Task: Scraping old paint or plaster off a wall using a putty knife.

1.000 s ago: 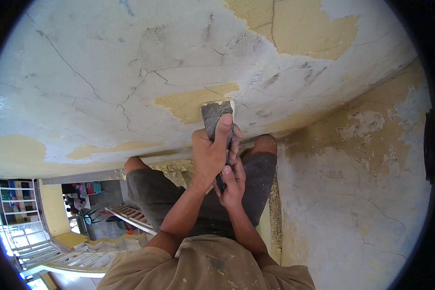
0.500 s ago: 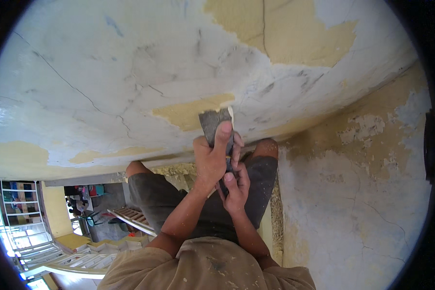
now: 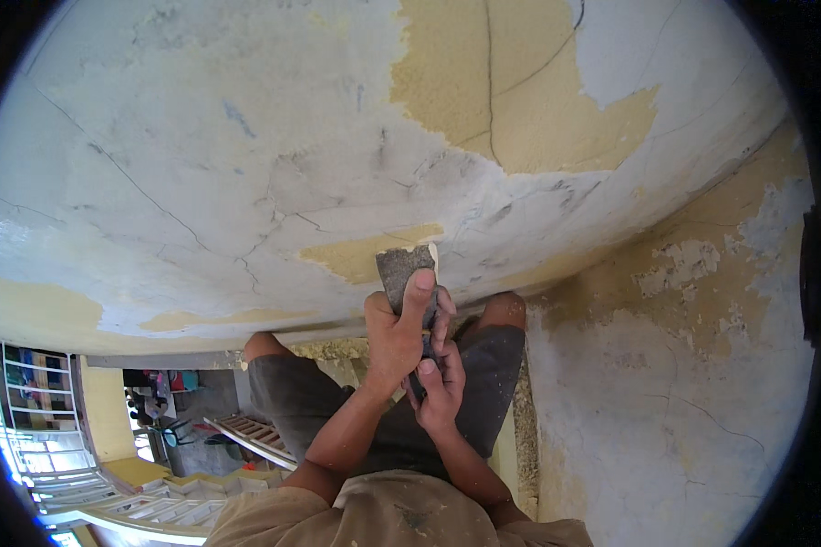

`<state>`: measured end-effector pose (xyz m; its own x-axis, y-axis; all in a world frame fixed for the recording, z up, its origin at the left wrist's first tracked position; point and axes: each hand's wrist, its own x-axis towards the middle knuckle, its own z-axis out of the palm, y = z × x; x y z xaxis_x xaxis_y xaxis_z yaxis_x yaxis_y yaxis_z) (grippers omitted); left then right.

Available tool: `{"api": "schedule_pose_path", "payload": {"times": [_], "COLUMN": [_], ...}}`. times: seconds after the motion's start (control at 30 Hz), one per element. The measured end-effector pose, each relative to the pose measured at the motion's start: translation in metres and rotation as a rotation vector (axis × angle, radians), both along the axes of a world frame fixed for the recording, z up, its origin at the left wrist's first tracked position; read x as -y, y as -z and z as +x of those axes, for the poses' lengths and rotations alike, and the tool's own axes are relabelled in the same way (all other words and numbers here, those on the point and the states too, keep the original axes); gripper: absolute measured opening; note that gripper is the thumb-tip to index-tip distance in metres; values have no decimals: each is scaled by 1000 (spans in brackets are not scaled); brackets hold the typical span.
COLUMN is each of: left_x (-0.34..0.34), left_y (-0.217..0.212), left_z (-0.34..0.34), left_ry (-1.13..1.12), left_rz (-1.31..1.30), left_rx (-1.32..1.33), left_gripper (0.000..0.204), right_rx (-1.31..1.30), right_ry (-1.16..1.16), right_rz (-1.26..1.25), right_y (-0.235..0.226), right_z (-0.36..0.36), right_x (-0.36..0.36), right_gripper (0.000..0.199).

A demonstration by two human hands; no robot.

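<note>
Fingers (image 3: 417,290) of the left hand (image 3: 394,335) are clamped on a scraper (image 3: 405,273), the forefinger laid flat along the back of the grey blade and the other digits wrapped round the tool below it. Right hand (image 3: 438,392) sits just under the left, its fingers closed about the lower end of the handle, thumb uppermost; the handle itself is mostly hidden between the two hands. Both hands touch one another.

Blade is upright, its top edge pressed to the wall (image 3: 246,182) at the rim of a bare yellow patch (image 3: 365,257) where white paint has come off.

Left forearm rises from the lower edge, angled up and to the right, wrist nearly straight. Right forearm comes up from lower right, bent inward at the wrist, so the two arms meet in a narrow V below the tool.

Beyond the hands: the person's knees in dark shorts (image 3: 337,410) are raised on either side of the arms, with a tan shirt (image 3: 383,520) at the bottom edge. Wall surface is cracked white coating with a larger yellow patch (image 3: 520,109) at upper right. A second wall (image 3: 684,365) at the right shows flaking coating over yellow. At lower left, well apart, a white railing (image 3: 27,438) and a wooden ladder (image 3: 251,436).
</note>
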<state>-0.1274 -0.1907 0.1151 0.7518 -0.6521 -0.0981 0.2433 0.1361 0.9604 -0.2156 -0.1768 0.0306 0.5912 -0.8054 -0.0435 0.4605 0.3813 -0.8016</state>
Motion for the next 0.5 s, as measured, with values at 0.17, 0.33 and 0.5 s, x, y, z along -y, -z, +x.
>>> {"api": "schedule_pose_path", "payload": {"times": [0.17,0.33,0.5], "left_x": [-1,3,12], "left_y": [-3,-17,-30], "left_z": [2,1,-3], "left_ry": [7,82,130], "left_rz": [27,11,-47], "left_rx": [7,8,-19], "left_gripper": [49,49,50], "right_rx": [2,19,64], "right_ry": [-33,5,1], "right_rz": [67,55,136], "right_y": [-5,-25,-45], "right_z": [1,-3,-10], "right_x": [0,5,14], "right_gripper": [24,23,21]}}
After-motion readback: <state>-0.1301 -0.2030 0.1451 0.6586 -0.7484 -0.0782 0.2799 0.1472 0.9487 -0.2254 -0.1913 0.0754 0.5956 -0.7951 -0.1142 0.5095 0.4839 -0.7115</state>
